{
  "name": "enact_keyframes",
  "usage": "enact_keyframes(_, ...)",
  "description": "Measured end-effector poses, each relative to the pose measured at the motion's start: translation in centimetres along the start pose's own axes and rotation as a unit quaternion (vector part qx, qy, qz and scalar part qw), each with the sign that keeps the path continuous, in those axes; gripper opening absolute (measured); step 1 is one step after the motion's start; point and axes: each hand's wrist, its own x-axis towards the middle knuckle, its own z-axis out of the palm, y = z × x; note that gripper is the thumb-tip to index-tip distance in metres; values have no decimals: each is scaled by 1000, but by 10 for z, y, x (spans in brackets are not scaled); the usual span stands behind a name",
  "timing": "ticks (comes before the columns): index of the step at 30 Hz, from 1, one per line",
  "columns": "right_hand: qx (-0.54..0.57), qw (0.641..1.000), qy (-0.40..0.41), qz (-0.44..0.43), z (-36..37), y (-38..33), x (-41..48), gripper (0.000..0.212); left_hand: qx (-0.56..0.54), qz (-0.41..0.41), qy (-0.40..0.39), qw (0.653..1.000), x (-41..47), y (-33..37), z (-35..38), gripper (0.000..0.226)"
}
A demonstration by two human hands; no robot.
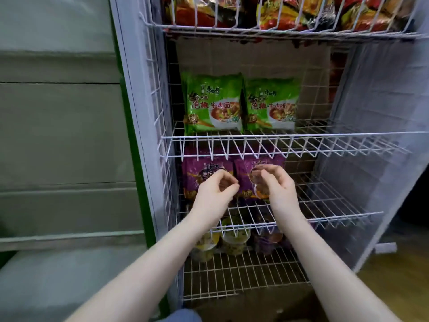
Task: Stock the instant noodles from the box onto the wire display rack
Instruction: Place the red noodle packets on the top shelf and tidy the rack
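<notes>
A white wire display rack point(278, 137) fills the view. Two green noodle packets point(212, 104) stand upright side by side on its middle shelf. On the shelf below stand two purple noodle packets point(195, 173). My left hand point(214, 190) hovers in front of the left purple packet, fingers curled and apart, holding nothing. My right hand point(275, 182) is in front of the right purple packet point(246, 173), fingers loosely curled, with nothing gripped. The box is out of view.
Red noodle packets point(278, 12) fill the top basket. Noodle cups point(234, 240) sit on the lowest shelf. Grey shelving point(58, 135) stands to the left, and a translucent side panel point(376, 135) closes the rack's right. Wooden floor point(394, 287) shows at the lower right.
</notes>
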Motion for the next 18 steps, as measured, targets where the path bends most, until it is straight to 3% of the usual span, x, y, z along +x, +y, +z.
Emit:
enact_keyframes(13,-72,992,5,101,40,88,43,10,72,-136,71,985,52,-80,5,27)
enact_keyframes(18,-122,983,-3,137,44,104,65,31,174,-226,142,948,70,-98,3,79)
